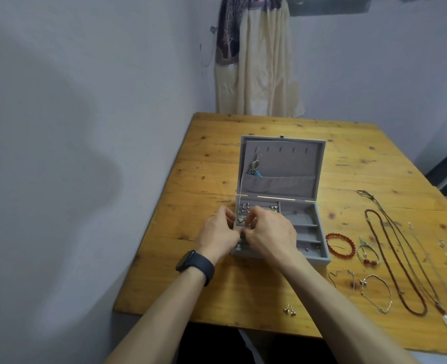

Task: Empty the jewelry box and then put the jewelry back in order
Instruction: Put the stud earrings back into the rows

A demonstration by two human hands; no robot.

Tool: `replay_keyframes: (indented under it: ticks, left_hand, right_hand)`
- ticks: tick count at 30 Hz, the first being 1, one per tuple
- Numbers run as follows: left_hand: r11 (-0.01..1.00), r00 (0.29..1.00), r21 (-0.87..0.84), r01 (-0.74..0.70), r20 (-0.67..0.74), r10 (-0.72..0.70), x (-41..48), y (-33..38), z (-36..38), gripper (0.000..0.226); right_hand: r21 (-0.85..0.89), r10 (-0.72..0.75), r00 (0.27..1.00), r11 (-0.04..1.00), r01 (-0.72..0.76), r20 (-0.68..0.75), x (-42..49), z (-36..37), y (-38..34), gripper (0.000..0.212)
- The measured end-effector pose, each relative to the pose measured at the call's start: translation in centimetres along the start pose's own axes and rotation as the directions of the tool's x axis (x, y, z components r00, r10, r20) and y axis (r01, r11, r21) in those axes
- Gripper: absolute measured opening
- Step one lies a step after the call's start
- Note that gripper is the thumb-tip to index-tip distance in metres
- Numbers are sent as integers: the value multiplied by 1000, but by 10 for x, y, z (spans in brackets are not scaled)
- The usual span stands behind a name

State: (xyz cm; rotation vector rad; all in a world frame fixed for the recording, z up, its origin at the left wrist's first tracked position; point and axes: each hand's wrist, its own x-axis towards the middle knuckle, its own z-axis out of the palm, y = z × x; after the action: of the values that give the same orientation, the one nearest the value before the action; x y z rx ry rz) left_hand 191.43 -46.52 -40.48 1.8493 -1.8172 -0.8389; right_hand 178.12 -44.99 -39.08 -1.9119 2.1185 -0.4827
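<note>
We log jewelry box (323, 232) mid-frame, long axis left-right, lid (280, 166) open toward frame top. Left hand (217, 233), right hand (269, 232) over its left side, fingers curled, tips meeting; whether pinching, cannot tell.

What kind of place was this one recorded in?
Probably a room in a home: a worn wooden table beside a plain painted wall, a curtain hanging in the corner, and a personal jewelry box open on the table.

left hand (218, 233): fingers curled, tips turned toward the right hand
right hand (271, 232): fingers curled, tips meeting the left's; held item too small to tell
forearms (180, 311): bare, stretched forward, converging
</note>
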Motion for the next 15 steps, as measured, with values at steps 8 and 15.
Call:
replay_keyframes:
  ticks: [8,15]
  left_hand:
    - [994,997,-101,46,73,-38,2,1,-7,29]
    - [968,990,-250,38,139,-3,-7,-9,-18,18]
  right_hand:
    - [26,-45,999,999,45,-2,-6,0,3,23]
    - [180,-138,988,972,147,-65,-31,-11,24,21]
